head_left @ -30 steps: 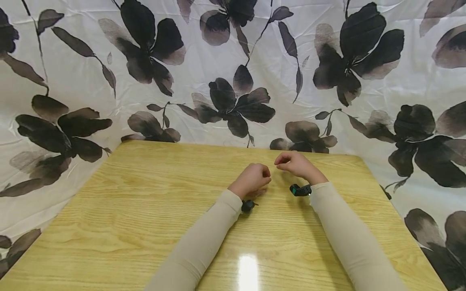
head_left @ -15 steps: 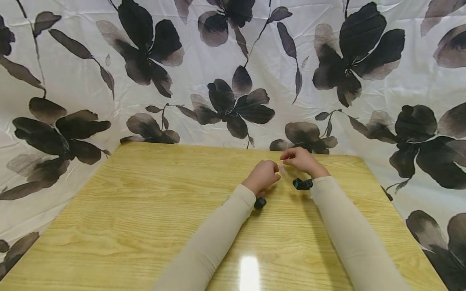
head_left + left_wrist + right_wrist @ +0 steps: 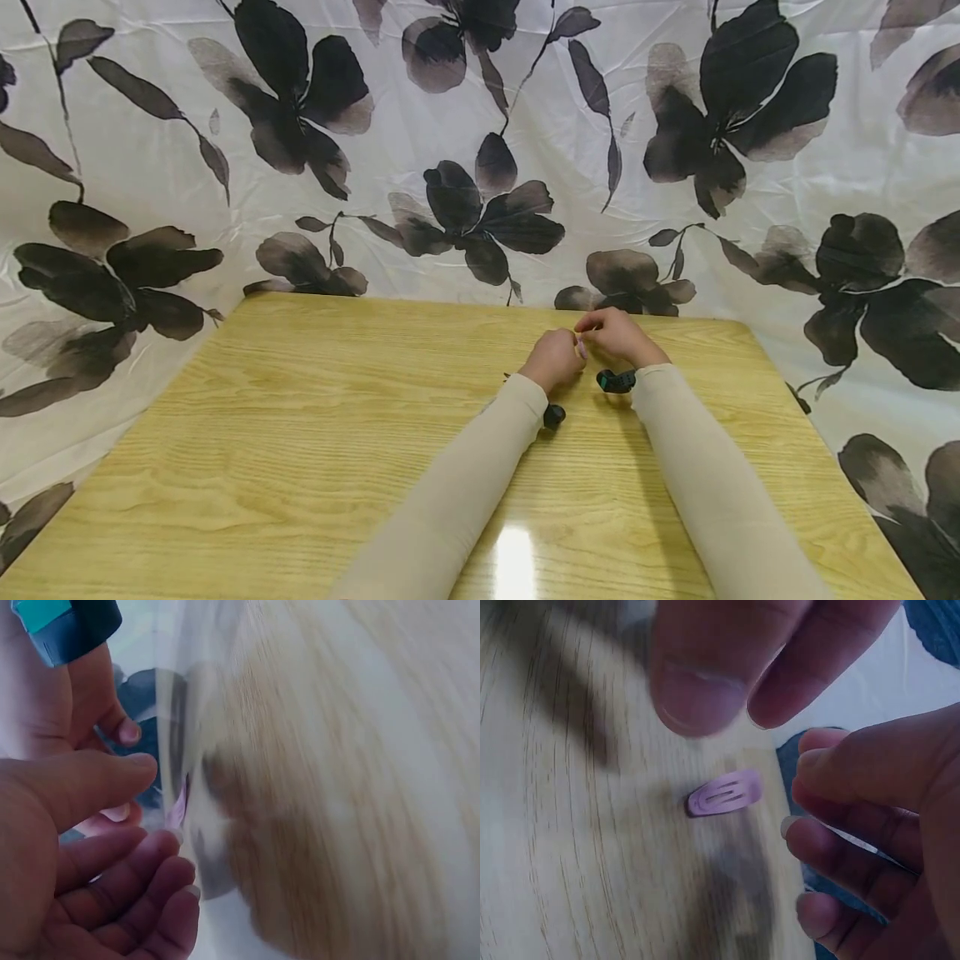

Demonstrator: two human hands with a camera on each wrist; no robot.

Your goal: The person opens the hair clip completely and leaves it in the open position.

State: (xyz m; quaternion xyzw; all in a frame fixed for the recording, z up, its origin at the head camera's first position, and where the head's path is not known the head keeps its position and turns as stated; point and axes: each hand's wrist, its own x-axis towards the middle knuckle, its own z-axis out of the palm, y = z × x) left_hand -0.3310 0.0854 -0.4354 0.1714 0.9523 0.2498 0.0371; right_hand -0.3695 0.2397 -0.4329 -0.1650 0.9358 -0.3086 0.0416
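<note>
A small pink snap hair clip [image 3: 724, 793] with slots lies on the wooden table, near its edge in the right wrist view. From the head, the clip [image 3: 581, 348] shows as a thin pink sliver between the two hands. My left hand [image 3: 555, 358] is close beside it; in the left wrist view its thumb and fingers are loosely bent and apart, the index fingertip near the clip [image 3: 178, 810]. Just beyond, my right hand [image 3: 615, 336] hovers with relaxed bent fingers, and no object shows between them. Whether either hand touches the clip I cannot tell.
The wooden table [image 3: 300, 433] reaches back to a floral curtain [image 3: 420, 125]. A black wrist device [image 3: 617, 381] sits on the right wrist, another [image 3: 553, 417] on the left. Light reflects off the tabletop near the front.
The left hand has moved right and slightly up towards the right hand. The right hand shifted right, then slightly back. The pink clip, not plainly visible one second ago, now shows between them.
</note>
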